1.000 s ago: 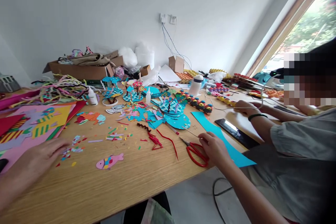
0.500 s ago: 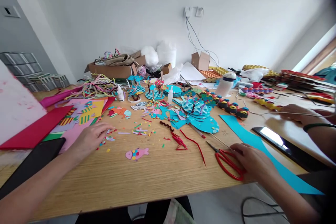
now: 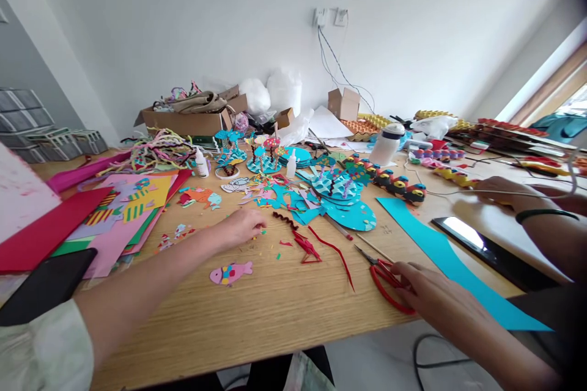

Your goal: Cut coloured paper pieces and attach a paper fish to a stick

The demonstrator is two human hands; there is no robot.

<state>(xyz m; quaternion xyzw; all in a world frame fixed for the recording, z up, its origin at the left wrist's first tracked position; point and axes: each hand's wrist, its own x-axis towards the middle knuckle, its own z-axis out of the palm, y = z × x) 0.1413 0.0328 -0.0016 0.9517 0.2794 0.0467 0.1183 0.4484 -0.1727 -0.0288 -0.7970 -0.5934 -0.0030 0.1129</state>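
My left hand (image 3: 241, 226) is over small paper scraps at the middle of the table, its fingers bent down; anything under the fingertips is hidden. A pink paper fish (image 3: 231, 273) with coloured patches lies nearer the front edge. My right hand (image 3: 415, 281) rests on the handles of the red scissors (image 3: 387, 293), whose blades point up and left. A thin wooden stick (image 3: 372, 246) lies beside the blades. Between my hands are a red pipe cleaner (image 3: 337, 252), a red folded shape (image 3: 306, 248) and a brown curly pipe cleaner (image 3: 284, 219).
Coloured paper sheets (image 3: 103, 259) and a black phone (image 3: 50, 284) lie at left. Glue bottles (image 3: 202, 165), blue paper pieces (image 3: 353, 215) and a white-bodied bottle (image 3: 386, 145) stand or lie farther back. At right are a blue strip (image 3: 428, 244), a tablet (image 3: 486, 250) and another person's hand (image 3: 499, 189).
My left hand has moved right, from the scraps near the paper sheets to the middle of the table. Scraps there are now partly covered or gone. My right hand stays at the scissors.
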